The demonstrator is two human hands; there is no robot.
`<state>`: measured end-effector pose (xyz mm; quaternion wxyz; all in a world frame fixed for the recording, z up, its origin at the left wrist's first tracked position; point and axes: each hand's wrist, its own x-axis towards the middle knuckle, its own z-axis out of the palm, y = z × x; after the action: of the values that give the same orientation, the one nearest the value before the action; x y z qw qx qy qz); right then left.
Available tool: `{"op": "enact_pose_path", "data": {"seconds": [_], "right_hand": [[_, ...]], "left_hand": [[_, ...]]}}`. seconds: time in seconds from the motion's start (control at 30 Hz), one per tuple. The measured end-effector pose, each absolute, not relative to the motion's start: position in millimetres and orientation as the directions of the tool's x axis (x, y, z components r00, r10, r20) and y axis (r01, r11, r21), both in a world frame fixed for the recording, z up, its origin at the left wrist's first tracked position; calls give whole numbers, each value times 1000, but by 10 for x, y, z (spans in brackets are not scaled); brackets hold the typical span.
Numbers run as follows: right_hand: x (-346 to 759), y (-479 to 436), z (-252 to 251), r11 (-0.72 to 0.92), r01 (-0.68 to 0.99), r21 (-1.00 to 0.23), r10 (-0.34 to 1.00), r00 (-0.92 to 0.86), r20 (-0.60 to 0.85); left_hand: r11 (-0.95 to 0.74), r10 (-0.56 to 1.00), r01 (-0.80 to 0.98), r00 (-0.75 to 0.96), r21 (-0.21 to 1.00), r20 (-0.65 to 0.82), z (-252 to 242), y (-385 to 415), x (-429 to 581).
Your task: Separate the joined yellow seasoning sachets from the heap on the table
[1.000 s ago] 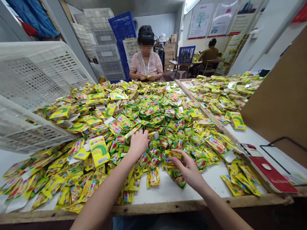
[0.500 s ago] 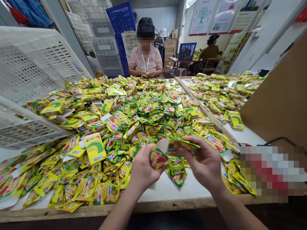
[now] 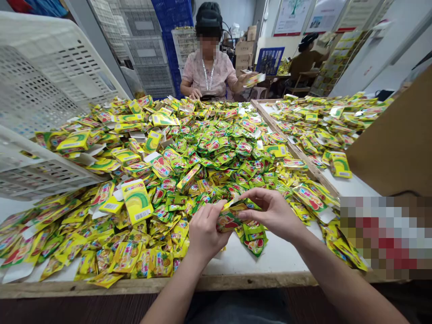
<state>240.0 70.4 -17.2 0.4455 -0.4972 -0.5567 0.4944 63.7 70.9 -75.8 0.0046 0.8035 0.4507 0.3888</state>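
Note:
My left hand (image 3: pixel 208 229) is closed around a small printed carton (image 3: pixel 227 220) with a fruit picture on it. At the carton's right end, my right hand (image 3: pixel 272 211) pinches candy packets (image 3: pixel 249 205), which are partly inside or against its open end; the exact depth is hidden by my fingers. Just below my right hand, green packets with a red fruit print (image 3: pixel 254 240) lie on the white table top (image 3: pixel 236 263). Behind my hands rises a heap of green packets (image 3: pixel 216 144), with yellow packets (image 3: pixel 148 261) spread to the left.
A white plastic crate (image 3: pixel 60 67) tilts at the left. Yellow cartons (image 3: pixel 137 202) lie around the heap. A wooden divider (image 3: pixel 297 153) runs along the right, near a brown cardboard panel (image 3: pixel 391 130). Across the table a person (image 3: pixel 209 72) holds a carton; another person (image 3: pixel 305 56) sits farther back.
My right hand has moved left, bringing the packets to the carton in my left hand. The person opposite has raised a carton out to one side. The camera view has tipped down slightly.

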Motion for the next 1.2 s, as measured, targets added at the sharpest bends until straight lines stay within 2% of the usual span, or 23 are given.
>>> {"op": "enact_pose_path", "data": {"seconds": [0.13, 0.27, 0.33, 0.47, 0.6, 0.67, 0.77, 0.83, 0.9, 0.97, 1.07, 1.13, 1.2], "right_hand": [[2292, 770, -263, -10, 100, -995, 1000, 17, -8], [2139, 751, -355, 96, 235, -967, 975, 174, 139], [2108, 723, -374, 170, 343, -924, 959, 156, 234], [2183, 685, -359, 265, 487, -832, 941, 55, 333], [2257, 666, -355, 342, 686, -642, 855, 57, 515], [2264, 652, -355, 391, 702, -595, 874, -81, 480], [2247, 623, -348, 451, 668, -592, 893, -336, 300], [2220, 610, -354, 425, 685, -592, 901, -379, 209], [2190, 612, -376, 356, 698, -621, 930, -326, 167], [2173, 629, -401, 264, 605, -751, 961, -234, 149], [2188, 656, -405, 119, 230, -966, 993, -50, 111], [2212, 657, -380, 30, 19, -999, 1000, 6, 30], [2231, 640, -349, -78, -82, -994, 996, -55, -74]], "left_hand": [[-577, 778, 666, 272, 474, 566, -770, 700, 646], [-471, 840, 718, 189, 512, 508, -847, 682, 689], [-426, 850, 752, 144, 502, 506, -881, 677, 710], [-416, 843, 763, 119, 494, 525, -886, 677, 744], [-452, 826, 746, 142, 489, 546, -858, 685, 743], [-442, 833, 747, 137, 497, 536, -862, 685, 725], [-448, 841, 744, 161, 496, 517, -891, 676, 698], [-501, 822, 725, 228, 472, 522, -899, 669, 695], [-550, 797, 700, 277, 456, 537, -872, 667, 702], [-544, 796, 685, 241, 484, 555, -807, 674, 705], [-480, 852, 585, 134, 654, 505, -708, 698, 692], [-404, 913, 419, 135, 813, 385, -691, 711, 677], [-302, 950, 252, 159, 919, 269, -715, 715, 668]]}}
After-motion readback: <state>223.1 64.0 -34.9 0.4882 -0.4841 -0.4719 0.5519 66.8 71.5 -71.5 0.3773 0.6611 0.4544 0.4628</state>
